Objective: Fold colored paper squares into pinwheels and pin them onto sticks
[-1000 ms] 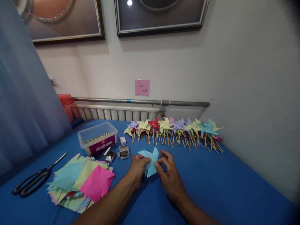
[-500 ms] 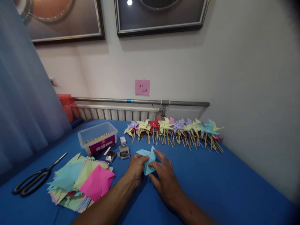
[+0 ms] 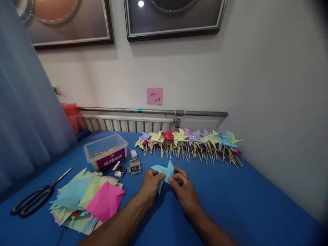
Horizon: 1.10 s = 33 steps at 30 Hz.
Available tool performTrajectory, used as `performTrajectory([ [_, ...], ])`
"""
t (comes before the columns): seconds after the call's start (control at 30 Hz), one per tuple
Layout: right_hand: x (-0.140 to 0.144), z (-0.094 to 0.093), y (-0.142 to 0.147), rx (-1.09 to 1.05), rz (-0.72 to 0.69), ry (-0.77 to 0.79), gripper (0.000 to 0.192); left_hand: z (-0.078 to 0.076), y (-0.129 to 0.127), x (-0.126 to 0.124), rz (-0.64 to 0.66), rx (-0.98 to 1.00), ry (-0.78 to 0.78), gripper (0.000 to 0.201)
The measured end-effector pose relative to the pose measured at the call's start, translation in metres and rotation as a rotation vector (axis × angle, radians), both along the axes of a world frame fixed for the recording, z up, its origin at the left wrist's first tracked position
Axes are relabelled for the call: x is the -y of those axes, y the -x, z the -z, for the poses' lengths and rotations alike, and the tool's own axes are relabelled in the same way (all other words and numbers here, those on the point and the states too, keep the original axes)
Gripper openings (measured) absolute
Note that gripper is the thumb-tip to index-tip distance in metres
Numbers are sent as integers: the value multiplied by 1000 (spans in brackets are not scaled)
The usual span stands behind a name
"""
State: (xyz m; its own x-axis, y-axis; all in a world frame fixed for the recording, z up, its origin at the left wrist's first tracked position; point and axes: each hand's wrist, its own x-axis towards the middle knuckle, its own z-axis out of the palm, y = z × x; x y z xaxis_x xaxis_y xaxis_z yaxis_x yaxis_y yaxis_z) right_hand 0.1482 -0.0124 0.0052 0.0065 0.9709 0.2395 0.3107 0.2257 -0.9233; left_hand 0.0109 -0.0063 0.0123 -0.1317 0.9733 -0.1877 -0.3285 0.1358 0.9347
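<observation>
Head view: both hands, left and right, pinch a light-blue paper over a blue table; pinwheels line the wall-side radiator.

Right of the pin boxes, bare blue surface lies open up to the wall, free for a hand to pass. Behind the boxes stand a plastic tub and the pinwheel row. Left of them, the paper stack and scissors block the way.
</observation>
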Motion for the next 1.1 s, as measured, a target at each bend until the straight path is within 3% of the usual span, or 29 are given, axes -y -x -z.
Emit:
performTrajectory([
  [0.3,-2,-3,1,24,4,88,20,2,-1,0,-34,-56,-14,26],
  [0.67,0,-4,3,75,29,88,20,3,-3,-2,-29,-149,-33,22],
  [1.1,0,-4,0,54,-24,71,20,-1,-1,0,16,-65,-33,22],
])
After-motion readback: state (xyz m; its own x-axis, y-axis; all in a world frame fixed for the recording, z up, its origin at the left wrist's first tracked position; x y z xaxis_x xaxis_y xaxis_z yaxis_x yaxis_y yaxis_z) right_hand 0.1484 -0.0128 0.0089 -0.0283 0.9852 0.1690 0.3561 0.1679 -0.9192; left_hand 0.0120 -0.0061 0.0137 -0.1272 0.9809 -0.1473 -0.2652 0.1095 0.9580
